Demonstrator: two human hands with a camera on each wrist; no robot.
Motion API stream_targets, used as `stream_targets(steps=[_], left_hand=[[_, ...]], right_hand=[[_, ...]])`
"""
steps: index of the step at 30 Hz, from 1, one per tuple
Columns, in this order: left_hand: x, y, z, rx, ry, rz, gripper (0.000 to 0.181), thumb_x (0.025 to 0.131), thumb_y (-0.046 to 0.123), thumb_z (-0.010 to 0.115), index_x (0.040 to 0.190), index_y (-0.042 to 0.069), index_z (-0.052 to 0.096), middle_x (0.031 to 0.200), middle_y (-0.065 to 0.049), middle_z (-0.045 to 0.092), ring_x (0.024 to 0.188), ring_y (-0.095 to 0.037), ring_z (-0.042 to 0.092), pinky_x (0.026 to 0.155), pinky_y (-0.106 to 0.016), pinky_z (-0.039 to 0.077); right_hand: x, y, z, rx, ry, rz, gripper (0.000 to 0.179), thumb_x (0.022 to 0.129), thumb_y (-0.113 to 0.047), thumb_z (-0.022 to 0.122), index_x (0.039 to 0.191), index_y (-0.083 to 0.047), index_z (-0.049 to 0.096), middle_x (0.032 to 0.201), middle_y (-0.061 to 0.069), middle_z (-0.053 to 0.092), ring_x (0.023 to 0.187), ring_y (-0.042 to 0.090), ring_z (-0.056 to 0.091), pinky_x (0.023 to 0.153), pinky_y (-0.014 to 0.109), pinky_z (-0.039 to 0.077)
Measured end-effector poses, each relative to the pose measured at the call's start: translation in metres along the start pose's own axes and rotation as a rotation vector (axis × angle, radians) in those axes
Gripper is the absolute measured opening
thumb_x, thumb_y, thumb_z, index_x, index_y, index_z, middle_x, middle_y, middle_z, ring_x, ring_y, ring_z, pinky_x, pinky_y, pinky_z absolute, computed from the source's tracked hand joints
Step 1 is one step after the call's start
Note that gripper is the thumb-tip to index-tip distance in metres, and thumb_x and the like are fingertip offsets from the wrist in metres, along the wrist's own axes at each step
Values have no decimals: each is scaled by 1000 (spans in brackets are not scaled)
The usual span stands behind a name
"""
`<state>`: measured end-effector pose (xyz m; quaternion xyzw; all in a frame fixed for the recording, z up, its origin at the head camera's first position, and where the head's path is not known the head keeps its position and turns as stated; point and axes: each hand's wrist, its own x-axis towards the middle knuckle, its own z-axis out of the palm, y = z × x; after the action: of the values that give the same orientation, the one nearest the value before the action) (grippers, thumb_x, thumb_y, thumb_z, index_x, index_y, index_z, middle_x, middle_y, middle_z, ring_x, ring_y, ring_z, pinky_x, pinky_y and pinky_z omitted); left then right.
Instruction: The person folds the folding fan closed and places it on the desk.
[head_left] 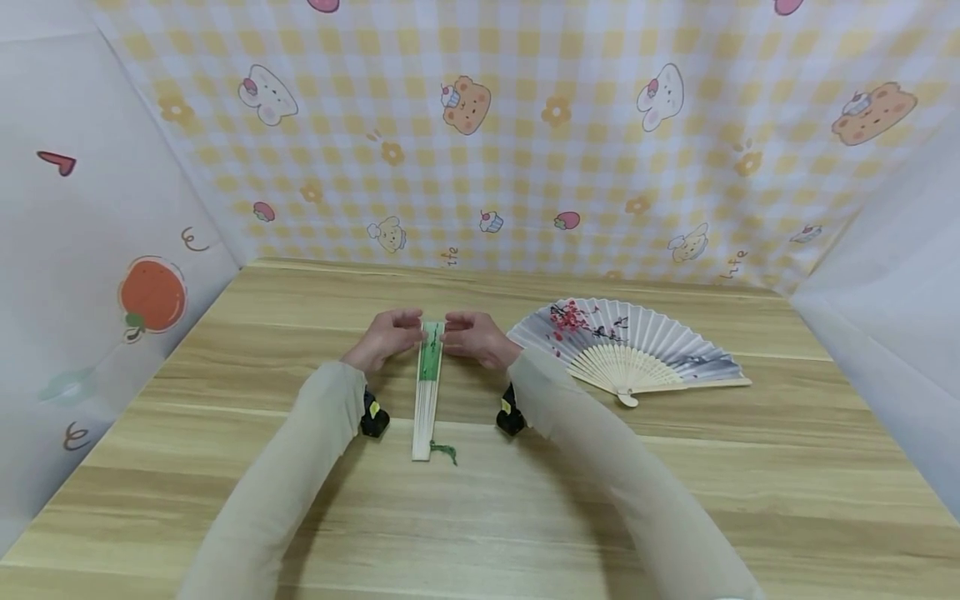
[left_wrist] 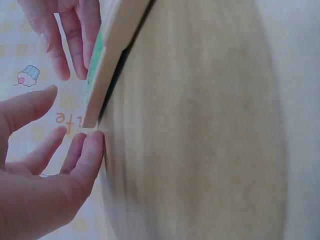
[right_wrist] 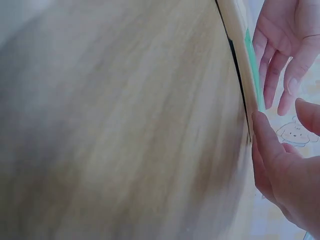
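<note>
A folded hand fan [head_left: 430, 367] with a green printed upper part, pale ribs and a green tassel [head_left: 444, 451] lies lengthwise on the wooden table. At its far end, my left hand [head_left: 387, 335] is on the left side with fingers relaxed and parted. Opposite, my right hand [head_left: 476, 337] curves loosely along the right side. The left wrist view has the left fingertips [left_wrist: 94, 142] right by the end of the folded fan [left_wrist: 100, 75]. In the right wrist view, the right index fingertip [right_wrist: 259, 119] meets the edge of the folded fan [right_wrist: 254, 75]. Neither hand grips it.
To the right, a spread fan [head_left: 630, 342] with grey-white leaf, red blossoms and pale ribs lies on the table [head_left: 480, 533], close to the right forearm. A yellow checked cloth [head_left: 525, 167] hangs behind, and white cloth walls [head_left: 90, 250] stand at both sides.
</note>
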<state>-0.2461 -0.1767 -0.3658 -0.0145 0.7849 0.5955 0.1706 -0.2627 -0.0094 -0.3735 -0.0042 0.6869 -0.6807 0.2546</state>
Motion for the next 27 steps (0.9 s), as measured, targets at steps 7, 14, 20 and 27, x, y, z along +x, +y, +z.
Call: stream_targets(steps=[7, 14, 20, 27], left_hand=[[-7, 1, -2, 2, 45, 41, 57, 86, 9, 56, 136, 2, 30, 136, -19, 30, 120, -32, 35, 96, -37, 38], [-15, 0, 0, -21, 75, 86, 56, 85, 12, 58, 134, 4, 33, 136, -17, 33, 121, -30, 35, 96, -38, 37], [-27, 9, 10, -85, 96, 131, 53, 84, 10, 59, 132, 5, 37, 135, -15, 36, 121, -27, 36, 99, -37, 34], [-39, 18, 28, -147, 80, 192, 48, 85, 8, 58, 130, 4, 40, 133, -14, 39, 118, -25, 40, 98, -35, 35]], right_hand=[[-18, 5, -4, -115, -18, -116, 47, 83, 4, 56, 127, 4, 41, 124, 19, 48, 110, 28, 49, 85, 30, 46], [-40, 11, -8, -180, -68, -131, 47, 83, -1, 58, 127, 1, 42, 123, 16, 49, 109, 25, 49, 87, 30, 45], [-63, 11, -14, -209, -141, -131, 49, 84, -6, 59, 129, -2, 40, 126, 14, 47, 109, 24, 49, 89, 32, 43], [-83, 12, -23, -157, -163, -187, 48, 85, -6, 57, 128, 4, 39, 126, 23, 44, 109, 28, 48, 86, 33, 46]])
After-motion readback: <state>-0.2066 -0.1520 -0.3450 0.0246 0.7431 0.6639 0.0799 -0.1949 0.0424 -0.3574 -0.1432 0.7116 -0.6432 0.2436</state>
